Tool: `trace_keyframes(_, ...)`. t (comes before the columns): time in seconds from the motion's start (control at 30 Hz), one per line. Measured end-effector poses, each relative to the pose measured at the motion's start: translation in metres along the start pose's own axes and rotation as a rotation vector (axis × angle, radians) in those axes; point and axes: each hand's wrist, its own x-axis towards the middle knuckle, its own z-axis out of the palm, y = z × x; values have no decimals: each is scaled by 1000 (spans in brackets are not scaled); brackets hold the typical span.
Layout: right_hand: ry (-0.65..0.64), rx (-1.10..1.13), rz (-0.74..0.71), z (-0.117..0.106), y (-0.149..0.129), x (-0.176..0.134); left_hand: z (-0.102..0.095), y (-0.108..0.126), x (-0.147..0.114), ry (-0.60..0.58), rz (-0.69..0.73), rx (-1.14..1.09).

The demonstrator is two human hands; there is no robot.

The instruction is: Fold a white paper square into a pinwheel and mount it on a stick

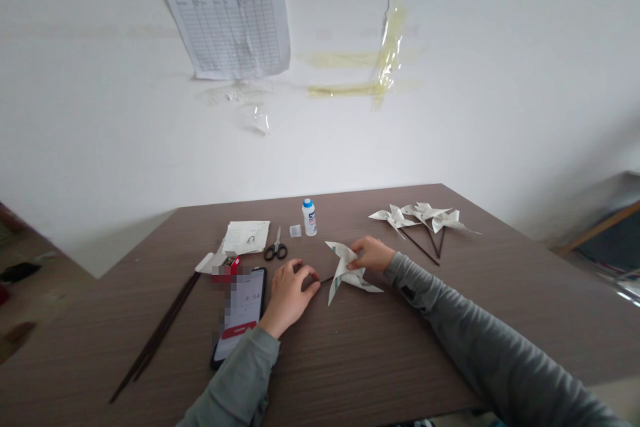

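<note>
A white paper pinwheel [345, 271] with some green marks is upright just above the table, in front of me. My right hand [371, 255] pinches it near its centre, fingers pressed on the paper. From its left side a short piece of thin dark stick [327, 279] shows. My left hand [294, 293] is closed round the other end of that stick, between thumb and fingers, and hides most of it. Beyond the hands stand a white glue bottle [310, 219] with a blue cap and a small clear square [295, 231].
Black-handled scissors [276, 250], stacked paper squares [246, 237] and a red packet [231, 268] lie at left. A phone [240, 320] is beside my left wrist. Several dark sticks [160, 333] lie further left. Three finished-looking pinwheels [424, 213] rest at back right, near the wall.
</note>
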Motion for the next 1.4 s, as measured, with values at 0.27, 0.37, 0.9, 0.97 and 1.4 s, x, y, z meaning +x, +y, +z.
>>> trace_keyframes(0.27,13,-20,71,-13,8,-4,0,-4,5,27,-19,-20)
trace_keyframes(0.37,4,-41,91,-12,6,-5,-3,0,3,28,-24,-29)
trace_keyframes(0.9,74,-34,220,2,-2,2,-2,12,0,-24,-17,-78)
trace_keyframes(0.97,105,-16,245,3,-3,2,-2,14,0,-35,-23,-77)
trace_keyframes(1.4,164,26,167,5,2,2,-3,8,4,18,-48,-152)
